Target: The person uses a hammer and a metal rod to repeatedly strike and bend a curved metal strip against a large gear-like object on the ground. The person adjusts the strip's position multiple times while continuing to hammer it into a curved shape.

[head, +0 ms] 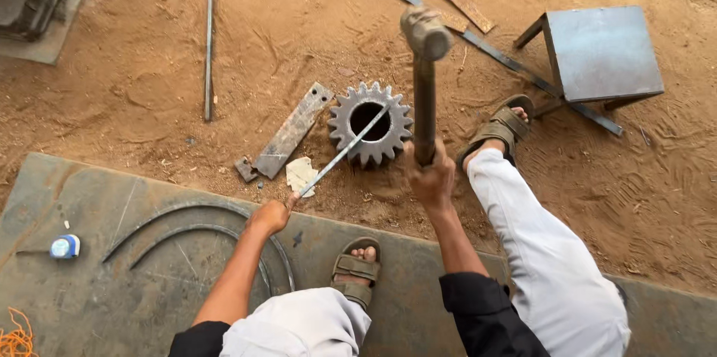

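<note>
Knees in white trousers (pixel 299 323) sat closest to the camera, w/ a sandalled foot (pixel 356 267) planted on the big steel sheet (pixel 89 200). Far left on that sheet lay a small tape measure (pixel 65 246), and curved strips (pixel 187 226) lay on it nearer the middle.

Left hand (pixel 270 216) was closed tight round the near end of a thin metal rod (pixel 345 151); the rod ran up and to the right so its far end rested across the bore of the gear wheel (pixel 370 122). That gear lay flat on the sandy ground, just beyond the sheet's edge, w/ a flat drilled bar (pixel 291 131) just beside it on the left.

Right hand (pixel 432 174) was clenched on the handle of a hammer (pixel 426 32), head raised above the gear, not touching the rod at this instant. Other foot (pixel 499 127) rested in the dirt right of the gear; a metal stool (pixel 601 51) stood further right over long flat bars (pixel 508 58).

Progress, as a judgement: rod was placed over the hole and the hammer was up, so striking seemed underway. Rod looked roughly straight; can't tell how much shaping was done or left.
</note>
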